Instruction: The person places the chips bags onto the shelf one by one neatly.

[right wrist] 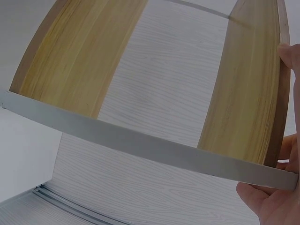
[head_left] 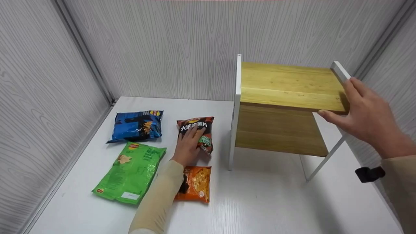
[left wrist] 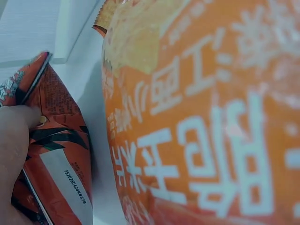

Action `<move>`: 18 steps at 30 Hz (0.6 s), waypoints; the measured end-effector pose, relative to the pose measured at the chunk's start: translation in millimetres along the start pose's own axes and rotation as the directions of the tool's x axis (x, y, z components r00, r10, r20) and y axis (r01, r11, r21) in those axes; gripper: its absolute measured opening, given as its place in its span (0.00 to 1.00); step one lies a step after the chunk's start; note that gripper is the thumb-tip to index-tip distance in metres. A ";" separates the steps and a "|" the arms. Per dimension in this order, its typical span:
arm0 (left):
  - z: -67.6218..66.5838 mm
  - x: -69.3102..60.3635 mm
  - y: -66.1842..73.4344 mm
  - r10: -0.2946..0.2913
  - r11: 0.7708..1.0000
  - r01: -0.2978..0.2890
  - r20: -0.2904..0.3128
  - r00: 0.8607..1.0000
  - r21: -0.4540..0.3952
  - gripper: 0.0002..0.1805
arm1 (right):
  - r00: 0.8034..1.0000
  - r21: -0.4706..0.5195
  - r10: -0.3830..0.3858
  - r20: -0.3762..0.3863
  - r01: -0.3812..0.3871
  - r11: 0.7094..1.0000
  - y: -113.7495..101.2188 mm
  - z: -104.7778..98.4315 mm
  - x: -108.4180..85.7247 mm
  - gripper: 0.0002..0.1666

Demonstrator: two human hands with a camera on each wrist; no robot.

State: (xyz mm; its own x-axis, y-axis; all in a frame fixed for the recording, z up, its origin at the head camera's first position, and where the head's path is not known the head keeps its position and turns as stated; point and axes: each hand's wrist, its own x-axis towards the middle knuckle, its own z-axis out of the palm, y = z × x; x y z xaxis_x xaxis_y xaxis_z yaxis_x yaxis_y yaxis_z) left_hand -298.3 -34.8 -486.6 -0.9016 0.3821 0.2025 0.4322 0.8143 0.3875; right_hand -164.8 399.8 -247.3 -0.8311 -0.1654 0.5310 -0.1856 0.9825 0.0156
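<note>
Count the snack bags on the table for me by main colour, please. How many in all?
Blue bag: 1
Green bag: 1
Orange bag: 1
Red-and-black bag: 1
Total: 4

Long sleeves in plain beige are worn on both arms. The left sleeve (head_left: 159, 198) is cut fairly close to the forearm, is marked by a few soft creases, and is ended by a smooth cuff at the wrist. By the right sleeve (head_left: 401, 188), whose cloth is darkened by shadow, a small black piece (head_left: 370, 174) with a rounded end is seen; its details are blurred. The left hand (head_left: 187, 144) and right hand (head_left: 370, 113) are left bare.
</note>
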 end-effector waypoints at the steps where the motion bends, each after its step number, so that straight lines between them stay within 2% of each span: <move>1: -0.8 -0.1 0.1 0.001 1.000 -0.001 -0.006 1.000 -0.007 0.41 | 1.000 0.000 -0.001 -0.001 0.001 1.000 0.0 0.0 0.0 0.48; 9: -7.9 2.2 0.8 0.003 0.994 -0.014 -0.101 0.995 -0.108 0.41 | 1.000 0.014 -0.005 -0.001 0.005 1.000 0.1 -0.4 0.4 0.48; 18: -16.0 5.0 -1.2 -0.013 0.968 -0.031 -0.173 0.985 -0.251 0.41 | 1.000 0.005 0.009 0.019 -0.009 1.000 -0.8 -1.1 0.4 0.49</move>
State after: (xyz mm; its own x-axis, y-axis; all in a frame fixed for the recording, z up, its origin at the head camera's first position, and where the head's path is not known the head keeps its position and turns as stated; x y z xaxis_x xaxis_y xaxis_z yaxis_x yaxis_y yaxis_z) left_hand -303.1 -40.8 -471.6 -0.8907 0.2897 0.3503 0.4504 0.6666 0.5940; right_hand -164.4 399.0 -246.1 -0.8428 -0.1578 0.5146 -0.1803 0.9836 0.0064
